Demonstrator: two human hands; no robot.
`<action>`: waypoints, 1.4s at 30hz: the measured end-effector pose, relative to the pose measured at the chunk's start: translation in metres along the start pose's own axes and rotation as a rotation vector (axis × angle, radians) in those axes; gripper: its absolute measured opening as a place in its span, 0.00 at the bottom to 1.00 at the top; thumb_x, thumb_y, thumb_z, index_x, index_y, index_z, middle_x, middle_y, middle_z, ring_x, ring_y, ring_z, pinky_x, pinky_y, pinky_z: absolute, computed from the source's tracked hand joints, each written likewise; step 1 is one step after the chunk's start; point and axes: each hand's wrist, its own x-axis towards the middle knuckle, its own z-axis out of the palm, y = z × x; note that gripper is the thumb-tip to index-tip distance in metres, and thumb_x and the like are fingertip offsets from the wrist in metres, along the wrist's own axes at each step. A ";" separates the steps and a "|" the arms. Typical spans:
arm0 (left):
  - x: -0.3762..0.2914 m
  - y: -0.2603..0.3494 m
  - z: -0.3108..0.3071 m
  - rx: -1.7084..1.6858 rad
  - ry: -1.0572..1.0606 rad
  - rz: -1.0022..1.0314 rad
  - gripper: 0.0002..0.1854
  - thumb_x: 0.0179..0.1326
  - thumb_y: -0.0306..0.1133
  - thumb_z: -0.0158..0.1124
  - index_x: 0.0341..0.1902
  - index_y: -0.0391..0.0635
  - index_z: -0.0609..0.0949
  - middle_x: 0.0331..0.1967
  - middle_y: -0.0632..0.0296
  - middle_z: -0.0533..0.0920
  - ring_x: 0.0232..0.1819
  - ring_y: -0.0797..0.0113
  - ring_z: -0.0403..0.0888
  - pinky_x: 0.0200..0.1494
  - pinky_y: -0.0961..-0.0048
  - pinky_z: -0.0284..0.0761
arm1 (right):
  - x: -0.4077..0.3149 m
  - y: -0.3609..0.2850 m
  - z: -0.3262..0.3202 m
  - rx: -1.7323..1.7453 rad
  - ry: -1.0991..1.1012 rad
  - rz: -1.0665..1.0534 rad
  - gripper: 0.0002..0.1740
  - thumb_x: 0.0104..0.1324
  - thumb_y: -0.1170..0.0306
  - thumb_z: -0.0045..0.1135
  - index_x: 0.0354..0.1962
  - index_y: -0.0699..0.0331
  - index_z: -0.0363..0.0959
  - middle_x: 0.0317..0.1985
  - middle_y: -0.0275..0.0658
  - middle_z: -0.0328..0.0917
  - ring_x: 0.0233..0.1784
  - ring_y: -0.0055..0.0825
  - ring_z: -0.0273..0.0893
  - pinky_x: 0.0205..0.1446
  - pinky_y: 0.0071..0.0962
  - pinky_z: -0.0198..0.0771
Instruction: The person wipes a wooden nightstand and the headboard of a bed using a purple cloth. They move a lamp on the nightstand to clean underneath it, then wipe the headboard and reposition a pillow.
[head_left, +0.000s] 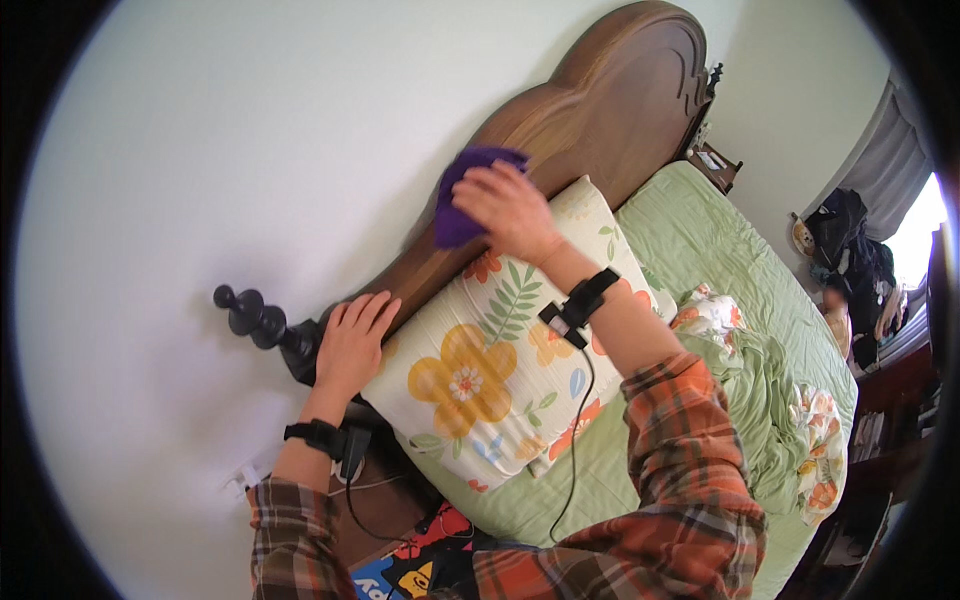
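Under my right hand (510, 214) a purple cloth (459, 217) lies pressed against the top edge of a dark wooden headboard (600, 112). The fingers are spread over the cloth, and the hand looks slightly blurred. My left hand (351, 341) rests, holding nothing, on the low near end of the headboard, beside a turned black bedpost finial (259, 319). Its fingers lie over the wood, a little apart. Just below both hands, a floral-print pillow (465, 382) leans along the headboard. Black straps with small devices and cables sit on both wrists.
A green sheet (697, 225) covers the bed, with a crumpled green and floral quilt (757, 375) on it. A bedside table (712, 165) stands beyond the far side. Dark clothes (847, 240) hang near a grey curtain (885, 165). A wall socket with plugs (244, 478) is at lower left.
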 end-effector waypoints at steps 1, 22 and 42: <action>-0.001 -0.001 0.000 0.006 -0.034 0.003 0.35 0.52 0.28 0.64 0.68 0.50 0.70 0.65 0.61 0.69 0.67 0.58 0.65 0.68 0.56 0.61 | 0.002 0.020 -0.007 0.056 0.051 0.080 0.31 0.39 0.76 0.66 0.47 0.58 0.77 0.54 0.34 0.78 0.65 0.37 0.68 0.71 0.45 0.61; 0.002 0.013 0.001 0.055 -0.157 -0.048 0.49 0.47 0.42 0.70 0.74 0.48 0.61 0.75 0.58 0.59 0.76 0.56 0.53 0.74 0.54 0.50 | 0.005 -0.048 0.019 0.190 0.086 0.347 0.25 0.42 0.67 0.69 0.42 0.62 0.78 0.53 0.37 0.75 0.69 0.40 0.62 0.78 0.53 0.46; -0.007 0.015 0.026 0.036 -0.042 -0.126 0.41 0.42 0.40 0.73 0.61 0.32 0.71 0.61 0.41 0.71 0.69 0.44 0.62 0.76 0.50 0.50 | -0.003 -0.163 0.063 0.436 0.157 0.540 0.30 0.44 0.67 0.67 0.48 0.63 0.78 0.56 0.39 0.75 0.70 0.41 0.60 0.79 0.52 0.43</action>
